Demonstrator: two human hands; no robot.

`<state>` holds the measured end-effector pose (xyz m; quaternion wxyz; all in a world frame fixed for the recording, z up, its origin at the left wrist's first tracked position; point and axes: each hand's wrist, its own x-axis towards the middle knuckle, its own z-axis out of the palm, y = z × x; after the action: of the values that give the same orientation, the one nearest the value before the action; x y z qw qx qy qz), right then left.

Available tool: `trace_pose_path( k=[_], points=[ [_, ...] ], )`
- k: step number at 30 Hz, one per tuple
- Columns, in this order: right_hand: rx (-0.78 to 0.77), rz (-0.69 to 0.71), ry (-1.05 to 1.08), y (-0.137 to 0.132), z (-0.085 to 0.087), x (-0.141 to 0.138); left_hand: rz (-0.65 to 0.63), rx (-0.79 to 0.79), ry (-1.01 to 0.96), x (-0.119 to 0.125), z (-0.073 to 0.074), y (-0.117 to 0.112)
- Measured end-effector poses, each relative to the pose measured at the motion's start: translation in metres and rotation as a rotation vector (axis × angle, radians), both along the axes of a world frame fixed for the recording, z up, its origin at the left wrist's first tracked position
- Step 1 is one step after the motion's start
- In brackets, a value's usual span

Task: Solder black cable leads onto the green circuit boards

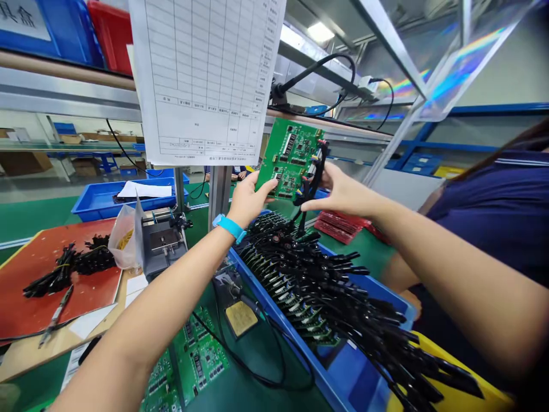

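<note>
I hold a green circuit board up above the bench with both hands. My left hand, with a blue wristband, grips the board's lower left edge. My right hand is closed on the board's right edge, where a bundle of black wires with coloured connectors hangs down. Below the board a blue bin holds several more boards standing in a row with black cables piled over them.
More green boards lie on the green mat near me, beside a soldering iron stand with a yellow sponge. A red mat at left carries black cable bundles and tweezers. A printed sheet hangs overhead. Another person's arm is at right.
</note>
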<state>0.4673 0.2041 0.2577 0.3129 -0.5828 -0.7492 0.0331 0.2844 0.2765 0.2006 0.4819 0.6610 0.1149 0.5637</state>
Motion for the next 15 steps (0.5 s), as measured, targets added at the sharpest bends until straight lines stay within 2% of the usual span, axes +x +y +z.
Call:
trace_pose_path(
  k=[4, 10, 15],
  points=[
    [-0.121, 0.024, 0.148, -0.01, -0.015, -0.004, -0.147, -0.087, -0.036, -0.017, 0.006, -0.007],
    [-0.346, 0.179, 0.369, -0.034, -0.011, -0.006, -0.283, -0.135, -0.027, -0.039, 0.013, -0.01],
    [-0.469, 0.266, 0.51, -0.049, -0.014, -0.012, -0.33, -0.215, -0.041, -0.041, 0.016, -0.014]
  ],
)
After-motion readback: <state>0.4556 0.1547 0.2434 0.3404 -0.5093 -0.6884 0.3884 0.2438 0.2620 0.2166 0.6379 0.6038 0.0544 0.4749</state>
